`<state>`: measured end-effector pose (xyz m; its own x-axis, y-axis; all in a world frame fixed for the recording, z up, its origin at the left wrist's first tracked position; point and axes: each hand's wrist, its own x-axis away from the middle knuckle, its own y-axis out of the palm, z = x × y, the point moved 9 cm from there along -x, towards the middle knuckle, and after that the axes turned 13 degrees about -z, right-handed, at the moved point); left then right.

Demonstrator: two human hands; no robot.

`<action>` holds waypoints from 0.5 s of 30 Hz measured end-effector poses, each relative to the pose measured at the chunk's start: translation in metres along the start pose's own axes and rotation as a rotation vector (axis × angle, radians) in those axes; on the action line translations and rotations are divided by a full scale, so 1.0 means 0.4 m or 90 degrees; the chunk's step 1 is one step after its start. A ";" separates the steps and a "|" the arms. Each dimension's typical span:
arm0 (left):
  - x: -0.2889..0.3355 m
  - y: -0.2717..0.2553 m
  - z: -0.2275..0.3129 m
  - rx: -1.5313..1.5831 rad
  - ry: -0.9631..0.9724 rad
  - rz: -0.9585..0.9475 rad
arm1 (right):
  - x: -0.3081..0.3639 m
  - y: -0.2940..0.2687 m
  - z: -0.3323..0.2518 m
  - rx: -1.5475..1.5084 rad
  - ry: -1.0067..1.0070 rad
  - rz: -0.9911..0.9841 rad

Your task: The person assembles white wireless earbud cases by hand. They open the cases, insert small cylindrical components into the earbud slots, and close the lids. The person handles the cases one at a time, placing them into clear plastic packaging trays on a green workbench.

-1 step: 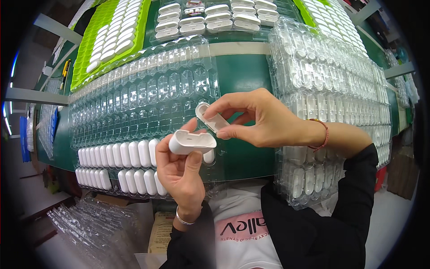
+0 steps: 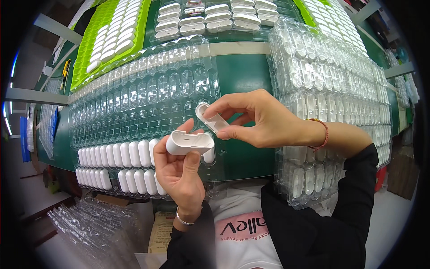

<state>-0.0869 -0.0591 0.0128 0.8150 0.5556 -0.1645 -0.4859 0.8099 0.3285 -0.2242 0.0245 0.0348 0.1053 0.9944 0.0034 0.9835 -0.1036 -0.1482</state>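
At the far left, below the bench edge, a heap of loose clear plastic trays lies crumpled; above it, on the green table, a lime-green tray carries rows of white parts and slants up toward the top edge; in front of it a wide clear blister tray spreads across the bench, its upper pockets vacant, its two nearest rows filled with white oblong shells standing side by side; the left hand rises in front of this tray, thumb and fingers clamped on a white case body, held sideways just over the filled rows and hiding the last shells of the upper row; just beside it, up and to the right, the right hand pinches a small white lid piece between thumb and fingertips, tilted, close to the case body but not touching it; at the top centre another clear tray holds white pieces; to the right a tall stack of clear blister trays overhangs the table edge, and the right forearm crosses in front of its lower part.
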 end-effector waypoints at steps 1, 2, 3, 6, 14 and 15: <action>0.002 -0.006 0.001 0.002 0.000 0.005 | 0.000 0.001 0.004 -0.015 0.009 -0.004; 0.006 -0.012 0.002 0.004 0.001 0.012 | 0.001 0.003 0.008 -0.029 0.018 -0.010; 0.004 -0.011 0.000 0.013 -0.004 0.006 | 0.002 0.006 0.012 -0.044 0.027 -0.015; 0.000 -0.006 -0.010 0.034 -0.018 -0.023 | 0.004 0.009 0.020 -0.066 0.027 -0.020; 0.005 0.005 -0.049 0.146 -0.157 -0.043 | 0.011 -0.009 -0.029 0.137 -0.093 0.063; 0.003 0.003 -0.056 0.135 -0.158 -0.055 | 0.015 -0.010 -0.038 0.173 -0.119 0.078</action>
<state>-0.0936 -0.0531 -0.0079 0.9153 0.4021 0.0232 -0.3559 0.7805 0.5140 -0.2253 0.0306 0.0505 0.1664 0.9638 -0.2083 0.8874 -0.2385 -0.3945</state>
